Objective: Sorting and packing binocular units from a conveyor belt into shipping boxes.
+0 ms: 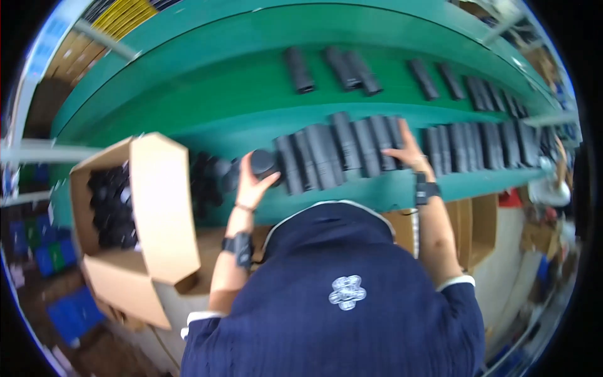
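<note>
Caught the left hand (253, 186) curled around a black flat-ended cylinder (264, 162), just to the right of the open cardboard box (164, 207), fingers on the box side, thumb opposite. Could not tell whether lifted clear or resting on the green worktop (370, 191). Over to the right hand (411, 152), much farther right of the box: spread, with thumb and fingers astride the end of a row of black tubes (323, 156). Could not tell how firmly clamped. Had the two hands well apart, with most of that row in between.

And the handling? Judged the cylinder fairly light, going by the one-handed hold, and stiff, with a crisp round rim. Guessed at smooth walls, perhaps slippery under bare fingertips; saw nothing fragile about it. Seemed best taken around the side wall, leaving the flat end free. Judged the tubes much the same: straight, rigid-looking, apt to roll when nudged. Seemed best gripped at mid-length, or squeezed together in a bunch from both sides.

Spotted farther black tubes (342, 68) beyond and right of the box, small black parts (113, 210) inside it, and dark loose pieces (204, 182) just off its right flap, too blurred to name.
</note>
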`<state>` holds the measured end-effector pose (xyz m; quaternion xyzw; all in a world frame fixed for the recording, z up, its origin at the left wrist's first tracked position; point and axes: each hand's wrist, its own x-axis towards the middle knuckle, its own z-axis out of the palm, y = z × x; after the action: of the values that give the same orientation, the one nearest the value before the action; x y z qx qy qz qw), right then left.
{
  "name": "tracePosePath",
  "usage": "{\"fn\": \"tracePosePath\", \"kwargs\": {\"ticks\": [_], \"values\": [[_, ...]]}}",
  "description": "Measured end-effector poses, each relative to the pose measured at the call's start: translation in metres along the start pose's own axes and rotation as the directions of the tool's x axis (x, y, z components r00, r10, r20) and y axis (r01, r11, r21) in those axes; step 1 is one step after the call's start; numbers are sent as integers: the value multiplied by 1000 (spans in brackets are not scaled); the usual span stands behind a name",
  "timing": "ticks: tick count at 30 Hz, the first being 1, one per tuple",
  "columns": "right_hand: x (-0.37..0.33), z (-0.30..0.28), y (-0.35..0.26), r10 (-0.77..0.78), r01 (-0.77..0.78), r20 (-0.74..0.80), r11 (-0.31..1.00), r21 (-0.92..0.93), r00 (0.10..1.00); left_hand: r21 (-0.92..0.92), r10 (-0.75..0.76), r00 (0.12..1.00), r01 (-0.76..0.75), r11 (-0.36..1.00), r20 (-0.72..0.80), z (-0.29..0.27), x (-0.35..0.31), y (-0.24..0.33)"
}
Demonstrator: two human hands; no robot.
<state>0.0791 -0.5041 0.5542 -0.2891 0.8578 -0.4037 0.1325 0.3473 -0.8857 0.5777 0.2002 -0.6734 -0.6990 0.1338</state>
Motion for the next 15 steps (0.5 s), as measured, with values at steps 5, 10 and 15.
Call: {"fn": "tracePosePath", "kwargs": {"ticks": [5,10,15], "values": [[6,8,-6,329,-336,-144,941,-28,933,-50,-12,999,10,999,-37,-7,-10,1],[8,4,1,414,-425,-129,901,-82,901,-6,-2,1000,2,1000,12,-1,4,7],[19,12,-7,350,-395,-234,900,-184,907,-13,-9,999,9,1000,-35,-3,-17,24]]}}
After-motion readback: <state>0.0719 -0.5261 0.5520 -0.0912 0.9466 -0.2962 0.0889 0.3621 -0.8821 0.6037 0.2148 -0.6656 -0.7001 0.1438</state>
